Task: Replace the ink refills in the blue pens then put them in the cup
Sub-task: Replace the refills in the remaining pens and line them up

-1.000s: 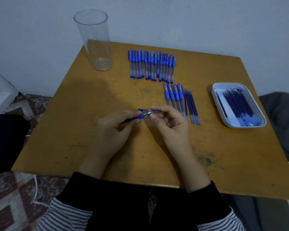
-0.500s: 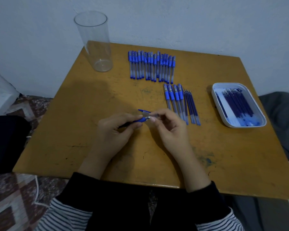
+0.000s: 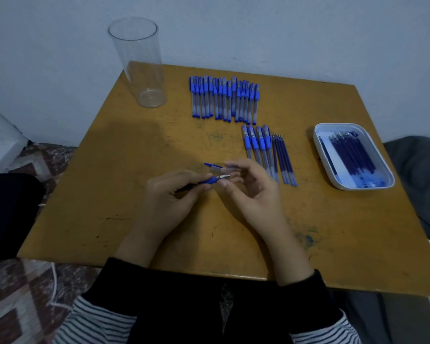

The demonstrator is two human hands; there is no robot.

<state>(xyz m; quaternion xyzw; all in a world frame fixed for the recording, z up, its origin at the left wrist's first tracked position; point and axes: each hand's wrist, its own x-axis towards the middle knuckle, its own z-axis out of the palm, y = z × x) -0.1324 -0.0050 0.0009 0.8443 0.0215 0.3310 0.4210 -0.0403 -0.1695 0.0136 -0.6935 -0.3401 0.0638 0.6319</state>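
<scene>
- broadly, a worn yellow-brown table fills the view, set against a pale wall.
- a tall clear cup stands upright at the table's far left corner.
- a white tray near the right edge holds a heap of dark refills.
- a long row of capped blue pens lies side by side at the far middle.
- nearer, 4 more pens lie just beside a small bunch of loose refills.
- the left hand grips the blue pen by its barrel, fingers curled round it, over the table's middle, metal tip pointing right.
- the right hand has thumb and fingers loosely curled about that tip; whether they actually pinch it i cannot tell.
- a small blue cap lies on the table just beyond the hands.
</scene>
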